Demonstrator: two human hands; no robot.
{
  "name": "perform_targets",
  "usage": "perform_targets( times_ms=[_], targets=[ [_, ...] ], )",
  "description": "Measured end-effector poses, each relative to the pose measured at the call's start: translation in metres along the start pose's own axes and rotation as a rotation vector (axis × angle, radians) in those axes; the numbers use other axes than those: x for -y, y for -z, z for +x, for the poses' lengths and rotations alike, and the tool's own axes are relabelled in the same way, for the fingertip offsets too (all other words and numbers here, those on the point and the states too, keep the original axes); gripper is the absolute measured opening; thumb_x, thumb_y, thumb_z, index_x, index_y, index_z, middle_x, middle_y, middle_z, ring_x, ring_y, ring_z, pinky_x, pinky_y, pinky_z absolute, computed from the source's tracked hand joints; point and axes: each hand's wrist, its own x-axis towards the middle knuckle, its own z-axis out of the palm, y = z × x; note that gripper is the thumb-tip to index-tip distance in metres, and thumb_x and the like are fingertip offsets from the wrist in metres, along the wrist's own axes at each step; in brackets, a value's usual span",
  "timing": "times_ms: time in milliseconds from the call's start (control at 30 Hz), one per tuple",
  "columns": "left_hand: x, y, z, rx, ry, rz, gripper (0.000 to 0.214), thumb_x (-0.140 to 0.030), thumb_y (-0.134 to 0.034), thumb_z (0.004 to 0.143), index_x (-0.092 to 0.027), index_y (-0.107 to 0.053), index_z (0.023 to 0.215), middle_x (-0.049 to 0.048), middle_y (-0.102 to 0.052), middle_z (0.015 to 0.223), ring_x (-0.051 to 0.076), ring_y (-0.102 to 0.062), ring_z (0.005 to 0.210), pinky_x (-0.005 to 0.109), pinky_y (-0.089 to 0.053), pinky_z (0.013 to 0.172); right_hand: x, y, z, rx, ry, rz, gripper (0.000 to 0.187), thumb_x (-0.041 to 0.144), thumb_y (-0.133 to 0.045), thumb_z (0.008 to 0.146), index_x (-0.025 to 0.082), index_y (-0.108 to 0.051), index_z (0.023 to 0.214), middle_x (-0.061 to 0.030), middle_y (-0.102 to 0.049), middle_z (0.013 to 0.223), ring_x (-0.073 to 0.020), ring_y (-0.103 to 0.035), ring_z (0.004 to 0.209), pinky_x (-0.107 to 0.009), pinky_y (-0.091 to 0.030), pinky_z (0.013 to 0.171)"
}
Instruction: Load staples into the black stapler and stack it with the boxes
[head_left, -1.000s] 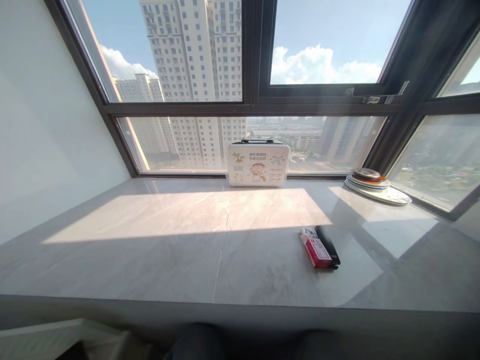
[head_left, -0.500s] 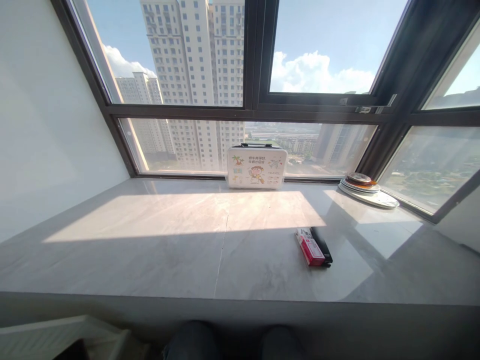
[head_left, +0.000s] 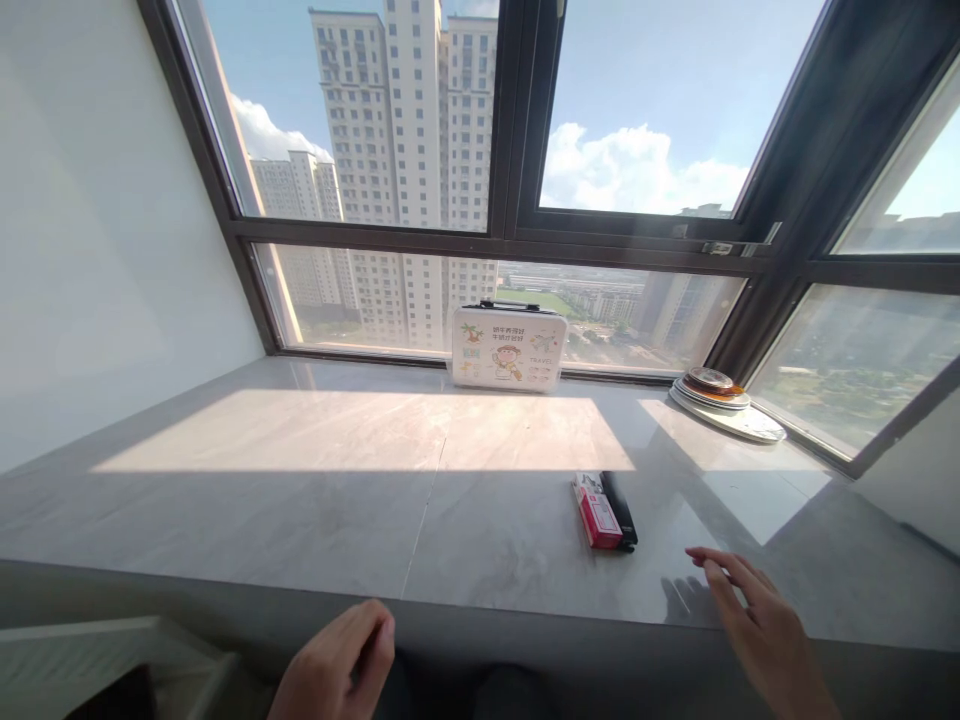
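Note:
My left hand (head_left: 337,662) is at the front edge of the sill, its fingers curled in and nothing visible in them. Over the sill's right front part, my right hand (head_left: 754,605) reaches in with fingers loosely stretched out, holding nothing. Nearest to it, a little to the left and apart from it, lies a red and white box (head_left: 598,515). A slim black box (head_left: 620,512) lies right against that box's right side.
A white carry case (head_left: 508,350) with cartoon prints stands against the window. A stack of plates (head_left: 724,400) sits in the right corner. The marble sill (head_left: 262,520) ends at a front edge; a pale slatted object (head_left: 105,655) is below left.
Both my hands have come into view from below, the left at the edge and the right over the sill. The camera view has shifted slightly; the boxes lie as before.

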Motion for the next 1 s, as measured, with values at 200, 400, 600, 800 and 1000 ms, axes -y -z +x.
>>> perform_targets(
  times_ms=[200,400,600,800,1000],
  targets=[
    [0.016,0.003,0.129,-0.04,0.023,0.347,0.035,-0.042,-0.04,0.097,-0.023,-0.056,0.072,0.0011,-0.061,0.064,0.018,-0.057,0.062,0.028,-0.033,0.061,-0.009,-0.059,0.079,0.158,0.141,-0.403,0.062,0.051,-0.025,0.098,0.027,-0.037,0.153,-0.0053,-0.039,0.158,-0.03,-0.029,0.148,-0.053,-0.027,0.118],
    [0.03,-0.019,0.138,-0.109,0.013,0.424,0.03,-0.041,-0.039,0.097,-0.023,-0.062,0.106,0.0088,-0.069,0.104,0.025,-0.06,0.103,0.036,-0.041,0.088,-0.03,-0.08,0.071,0.202,0.176,-0.648,0.065,0.049,-0.02,0.098,0.029,-0.018,0.16,-0.0013,-0.018,0.167,-0.0309,-0.014,0.153,-0.056,-0.022,0.118],
    [0.042,-0.031,0.143,-0.111,-0.035,0.457,0.055,-0.049,-0.04,0.096,-0.023,-0.043,0.144,0.0098,-0.044,0.153,0.027,-0.035,0.143,0.043,-0.023,0.116,-0.024,-0.079,0.074,0.19,0.157,-0.673,0.066,0.049,-0.021,0.098,0.028,-0.015,0.161,-0.0025,-0.018,0.167,-0.0313,-0.015,0.152,-0.057,-0.023,0.117],
    [0.055,-0.039,0.149,-0.059,-0.05,0.476,0.063,-0.056,-0.036,0.096,-0.025,-0.038,0.151,0.007,-0.033,0.162,0.026,-0.023,0.151,0.047,-0.013,0.121,-0.014,-0.075,0.072,0.198,0.116,-0.646,0.066,0.048,-0.023,0.098,0.028,-0.018,0.16,-0.0039,-0.021,0.166,-0.0325,-0.017,0.152,-0.058,-0.022,0.117],
    [0.057,-0.037,0.149,-0.033,-0.053,0.487,0.065,-0.058,-0.03,0.097,-0.026,-0.034,0.153,0.0061,-0.029,0.164,0.025,-0.02,0.152,0.048,-0.011,0.122,-0.013,-0.075,0.072,0.188,0.1,-0.616,0.066,0.049,-0.022,0.098,0.027,-0.02,0.16,-0.0039,-0.02,0.166,-0.0308,-0.014,0.152,-0.056,-0.018,0.118]
  ],
)
